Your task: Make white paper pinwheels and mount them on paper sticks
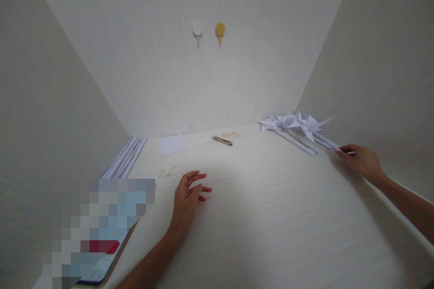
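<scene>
My right hand [361, 159] reaches to the far right of the pale wooden table [271, 216] and pinches the near end of a white paper stick [330, 143]. That stick belongs to a bunch of white paper pinwheels [294, 124] lying by the right wall. My left hand [188, 196] hovers low over the table's middle, fingers apart and holding nothing. A small paper square [172, 145] and a thread snipper [222, 140] lie beyond it.
Several rolled white paper sticks [124, 158] lie along the left wall. A blurred-out flat object [101, 230] sits at the near left. Paper scraps [167, 170] dot the table. Two wall hooks, white [197, 30] and yellow [220, 30], hang on the back wall.
</scene>
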The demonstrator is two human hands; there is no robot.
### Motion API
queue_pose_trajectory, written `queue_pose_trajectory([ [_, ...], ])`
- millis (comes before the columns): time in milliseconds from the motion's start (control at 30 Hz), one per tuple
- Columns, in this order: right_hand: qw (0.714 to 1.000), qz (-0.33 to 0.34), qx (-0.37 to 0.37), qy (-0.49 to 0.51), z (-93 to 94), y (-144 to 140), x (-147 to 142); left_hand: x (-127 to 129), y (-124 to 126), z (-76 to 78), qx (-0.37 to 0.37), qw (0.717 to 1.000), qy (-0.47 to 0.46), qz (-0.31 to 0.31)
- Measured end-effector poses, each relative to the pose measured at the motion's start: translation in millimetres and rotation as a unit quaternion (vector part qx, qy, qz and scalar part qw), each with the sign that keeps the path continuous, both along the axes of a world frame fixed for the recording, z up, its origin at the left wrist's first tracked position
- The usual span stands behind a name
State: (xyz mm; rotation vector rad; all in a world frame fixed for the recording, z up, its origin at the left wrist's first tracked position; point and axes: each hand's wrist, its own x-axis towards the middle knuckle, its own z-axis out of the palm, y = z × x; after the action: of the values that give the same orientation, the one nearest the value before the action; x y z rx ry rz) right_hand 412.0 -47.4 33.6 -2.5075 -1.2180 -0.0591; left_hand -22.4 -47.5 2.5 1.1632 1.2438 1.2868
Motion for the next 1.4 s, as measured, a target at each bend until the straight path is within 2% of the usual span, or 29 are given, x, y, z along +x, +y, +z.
queue_pose_trajectory([
  [433,0.996,-0.082,-0.028,-0.026,-4.8,21,-4,0,0,-0.4,-0.003,1.0,0.026,-0.016],
  [533,0.997,-0.065,-0.021,-0.027,-4.5,19,-1,0,0,-0.6,-0.002,0.999,0.03,-0.017],
  [633,0.999,-0.035,0.0,-0.028,-7.7,17,2,0,0,-1.2,-0.004,0.999,0.035,-0.017],
  [800,0.998,-0.037,0.043,-0.032,-13.4,18,7,-1,1,-2.9,-0.001,0.999,0.036,-0.021],
  [900,0.991,-0.019,0.122,-0.051,-10.2,17,0,0,1,-1.8,0.002,0.999,0.032,-0.02],
  [1000,0.976,0.044,0.21,-0.027,-4.4,16,-29,2,0,0.3,0.003,0.999,0.026,-0.023],
  [1100,0.954,0.137,0.227,0.14,-1.2,13,-83,4,-1,0.4,-0.011,0.999,0.018,-0.035],
  [1200,0.884,0.27,0.207,0.32,-2.9,5,-148,4,0,-2.0,-0.016,0.998,0.022,-0.056],
  [1233,0.86,0.311,0.18,0.363,-4.6,2,-169,4,0,-2.6,-0.011,0.998,0.024,-0.053],
  [1300,0.817,0.358,0.13,0.433,-9.3,-3,-207,3,0,-3.2,-0.012,0.998,0.031,-0.047],
  [1400,0.771,0.397,0.094,0.489,-19.4,-7,-251,4,-2,-2.9,-0.014,0.998,0.043,-0.042],
])
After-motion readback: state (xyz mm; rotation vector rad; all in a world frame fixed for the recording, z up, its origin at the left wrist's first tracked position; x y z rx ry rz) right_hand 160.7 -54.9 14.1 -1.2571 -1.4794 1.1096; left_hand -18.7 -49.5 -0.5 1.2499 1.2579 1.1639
